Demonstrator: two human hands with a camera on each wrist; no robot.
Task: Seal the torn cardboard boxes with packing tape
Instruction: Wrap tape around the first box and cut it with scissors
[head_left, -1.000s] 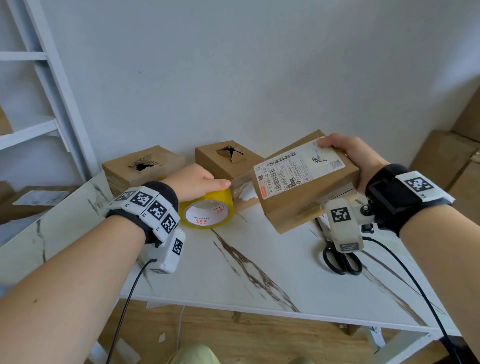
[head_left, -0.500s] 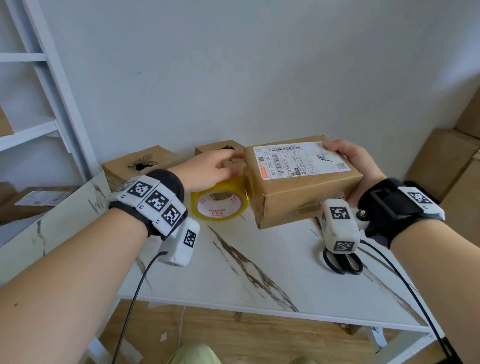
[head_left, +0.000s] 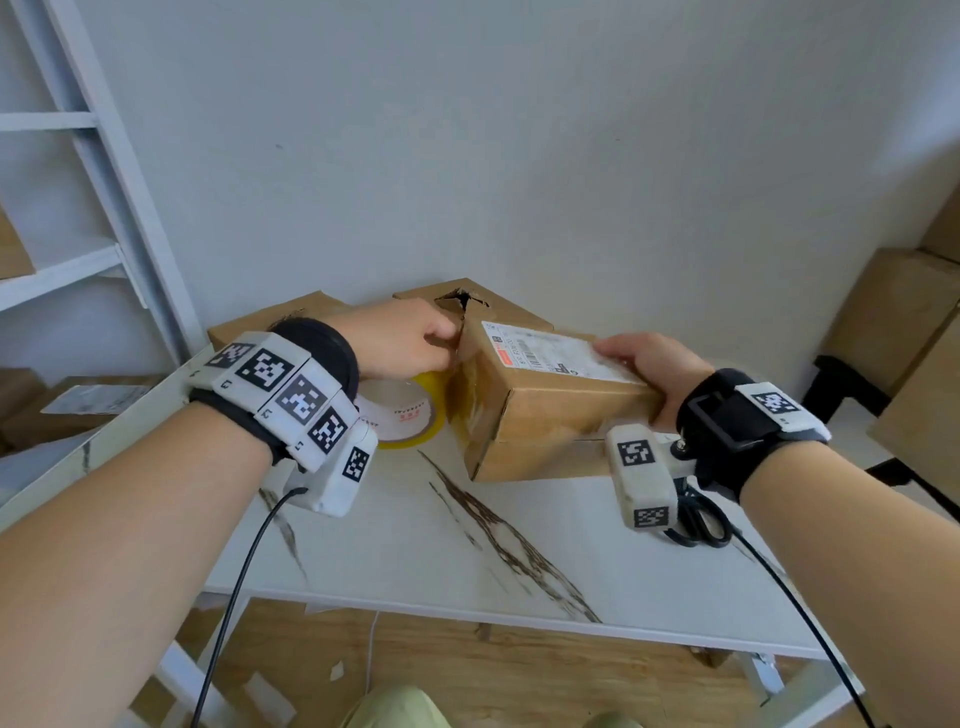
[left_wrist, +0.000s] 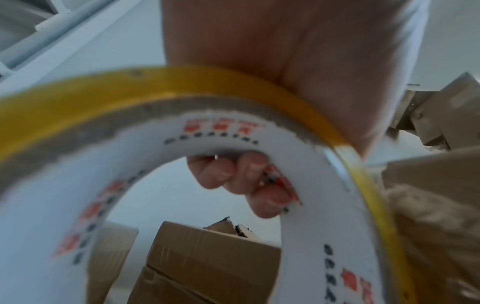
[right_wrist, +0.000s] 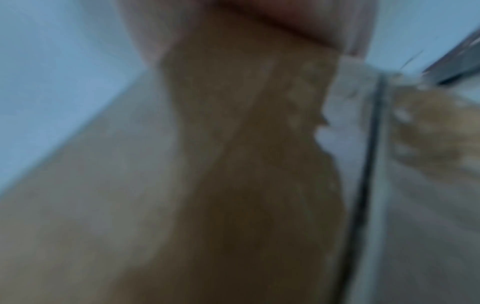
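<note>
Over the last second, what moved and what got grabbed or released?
The right hand turned the labelled box level and swung its end toward the tape roll. The left hand lifted the tape roll and brought it up against that end; its fingers stay hooked through the core. Nothing was released. The two torn boxes behind, the scissors and the table stayed put.

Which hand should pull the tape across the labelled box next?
Probably left: the left hand already grips the tape roll beside the box, while the right hand is busy holding the box.

White wall (head_left: 519, 156), marble table (head_left: 415, 545), wood floor (head_left: 493, 670).
</note>
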